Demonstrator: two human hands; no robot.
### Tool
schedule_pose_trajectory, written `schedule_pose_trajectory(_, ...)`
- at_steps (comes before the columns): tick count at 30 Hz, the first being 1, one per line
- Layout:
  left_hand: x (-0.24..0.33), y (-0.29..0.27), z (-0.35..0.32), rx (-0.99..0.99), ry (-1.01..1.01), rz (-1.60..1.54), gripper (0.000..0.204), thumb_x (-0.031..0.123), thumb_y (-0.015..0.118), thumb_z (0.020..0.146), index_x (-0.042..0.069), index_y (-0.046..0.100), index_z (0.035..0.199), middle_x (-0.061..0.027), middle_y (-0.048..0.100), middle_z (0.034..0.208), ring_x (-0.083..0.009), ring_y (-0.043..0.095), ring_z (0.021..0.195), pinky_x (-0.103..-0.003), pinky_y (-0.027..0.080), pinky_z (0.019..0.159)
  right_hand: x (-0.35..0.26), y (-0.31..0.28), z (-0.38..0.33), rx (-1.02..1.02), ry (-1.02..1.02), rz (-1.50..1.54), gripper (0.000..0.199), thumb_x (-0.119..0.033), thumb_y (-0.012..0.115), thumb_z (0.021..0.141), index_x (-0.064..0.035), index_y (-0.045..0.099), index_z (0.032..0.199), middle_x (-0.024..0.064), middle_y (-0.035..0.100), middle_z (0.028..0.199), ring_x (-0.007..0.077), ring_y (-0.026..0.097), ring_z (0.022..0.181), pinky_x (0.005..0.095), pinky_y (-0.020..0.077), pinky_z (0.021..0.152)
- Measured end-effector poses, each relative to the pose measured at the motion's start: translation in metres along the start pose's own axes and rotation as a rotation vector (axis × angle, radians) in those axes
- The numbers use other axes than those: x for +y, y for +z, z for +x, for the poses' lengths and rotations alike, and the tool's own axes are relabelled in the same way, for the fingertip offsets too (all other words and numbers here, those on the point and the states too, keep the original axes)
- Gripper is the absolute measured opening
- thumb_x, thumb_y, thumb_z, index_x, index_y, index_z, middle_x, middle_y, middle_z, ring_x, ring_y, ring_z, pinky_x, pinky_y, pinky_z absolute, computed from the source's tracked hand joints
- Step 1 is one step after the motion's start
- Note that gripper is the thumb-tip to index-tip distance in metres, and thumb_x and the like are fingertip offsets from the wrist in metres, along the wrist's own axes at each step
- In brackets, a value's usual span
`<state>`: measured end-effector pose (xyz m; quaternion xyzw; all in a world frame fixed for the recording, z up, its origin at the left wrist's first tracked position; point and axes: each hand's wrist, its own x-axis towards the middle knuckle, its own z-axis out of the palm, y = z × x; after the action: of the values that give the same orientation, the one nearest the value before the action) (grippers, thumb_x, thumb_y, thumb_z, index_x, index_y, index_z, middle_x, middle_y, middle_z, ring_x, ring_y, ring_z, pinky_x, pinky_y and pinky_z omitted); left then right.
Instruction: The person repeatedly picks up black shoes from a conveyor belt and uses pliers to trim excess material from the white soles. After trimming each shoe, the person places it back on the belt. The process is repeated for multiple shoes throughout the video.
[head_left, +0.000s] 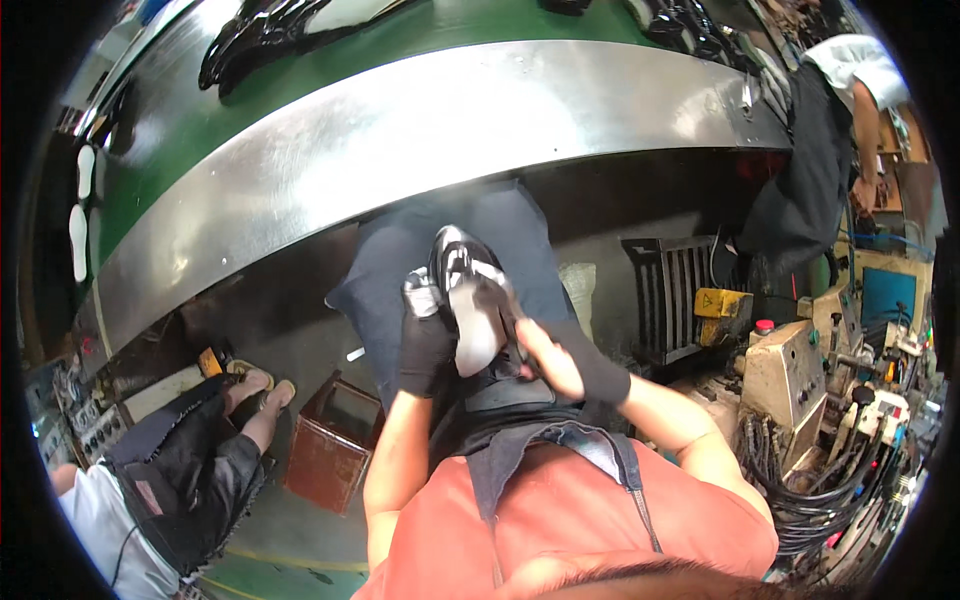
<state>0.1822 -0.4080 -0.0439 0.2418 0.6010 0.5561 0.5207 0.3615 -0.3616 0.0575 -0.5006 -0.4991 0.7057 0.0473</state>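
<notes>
Handwork over the lap, as I am viewing it remotely through the head camera. A glossy black shoe (466, 305) is lying above the seated person's dark trousers (385, 250), between the two hands, its toe pointing toward the bench (400, 125). The shoe's near end is presenting a pale surface; I cannot tell whether this is lining or sole. The left hand (422, 295), its fingers wearing silvery coverings, is curling along the left flank and appears to be gripping it. The right hand (545, 355) is showing blurred beside the near end; I cannot tell whether it is pinching anything or merely touching.

Risks, as I am judging them: (a) Slipping. The left hand is seemingly bearing most of the hold; should those coverings be sliding on the polished upper, the shoe could be twisting or dropping between the knees. (b) Scuffing. The upper is reflecting strongly, so a rough edge or a black wrist sleeve (605, 380) rubbing across it could be leaving marks. (c) Knocking. The bench's metal border is standing beyond the toe; a forward jerk could be denting it. (d) Striking. The brown stool (330, 450) is standing near the left leg, where a falling shoe could be hitting it.
</notes>
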Motion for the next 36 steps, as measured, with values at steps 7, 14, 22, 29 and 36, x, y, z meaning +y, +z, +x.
schedule_pose_trajectory(7, 0.023, 0.004, -0.001, -0.083, -0.273, -0.390, 0.044, 0.023, 0.056, 0.098, -0.005, 0.049, 0.131, -0.0147, 0.066, 0.113, -0.0234, 0.065, 0.101, -0.033, 0.051, 0.083, -0.008, -0.042, 0.052, -0.117, -0.044, 0.059, 0.044, -0.043, 0.039, 0.103, -0.0046, 0.060, 0.100, 0.0011, 0.058, 0.073, 0.0062, 0.052, 0.057, 0.0212, 0.0449, 0.053)
schedule_pose_trajectory(14, -0.061, 0.008, -0.026, 0.119, 0.359, 0.480, 0.054, 0.019, 0.055, 0.096, -0.008, 0.038, 0.140, -0.0272, 0.041, 0.144, -0.0342, 0.043, 0.134, -0.039, 0.035, 0.109, -0.003, -0.072, 0.060, -0.193, -0.253, -0.457, 0.047, -0.041, 0.047, 0.100, 0.0012, 0.062, 0.088, 0.0060, 0.060, 0.070, 0.0131, 0.053, 0.066, 0.0322, 0.0453, 0.063)
schedule_pose_trajectory(22, 0.016, -0.012, -0.028, -0.244, 0.337, 0.919, 0.047, 0.023, 0.050, 0.097, -0.004, 0.047, 0.135, -0.0280, 0.056, 0.128, -0.0391, 0.056, 0.118, -0.043, 0.045, 0.097, -0.056, -0.056, 0.040, -0.214, -0.319, -1.318, 0.047, -0.043, 0.050, 0.093, -0.0024, 0.068, 0.078, 0.0204, 0.064, 0.073, 0.0371, 0.064, 0.069, 0.0409, 0.0498, 0.062)
schedule_pose_trajectory(29, -0.056, 0.022, 0.035, 0.140, 0.161, -0.047, 0.059, 0.043, 0.035, 0.103, -0.005, 0.042, 0.137, -0.0218, 0.053, 0.132, -0.0302, 0.054, 0.117, -0.038, 0.042, 0.098, -0.046, -0.097, 0.069, -0.573, 0.215, -0.625, 0.051, -0.047, 0.046, 0.099, -0.0003, 0.064, 0.086, 0.0134, 0.067, 0.070, 0.0209, 0.068, 0.058, 0.0371, 0.0515, 0.057)
schedule_pose_trajectory(36, -0.007, 0.039, 0.027, 0.119, 0.235, 0.671, 0.067, 0.030, 0.049, 0.098, -0.015, 0.023, 0.139, -0.0390, 0.034, 0.139, -0.0496, 0.035, 0.131, -0.046, 0.033, 0.109, -0.110, -0.104, 0.035, -0.385, -0.318, -1.603, 0.051, -0.044, 0.050, 0.095, -0.0002, 0.068, 0.077, 0.0230, 0.063, 0.072, 0.0398, 0.062, 0.063, 0.0464, 0.0497, 0.062)
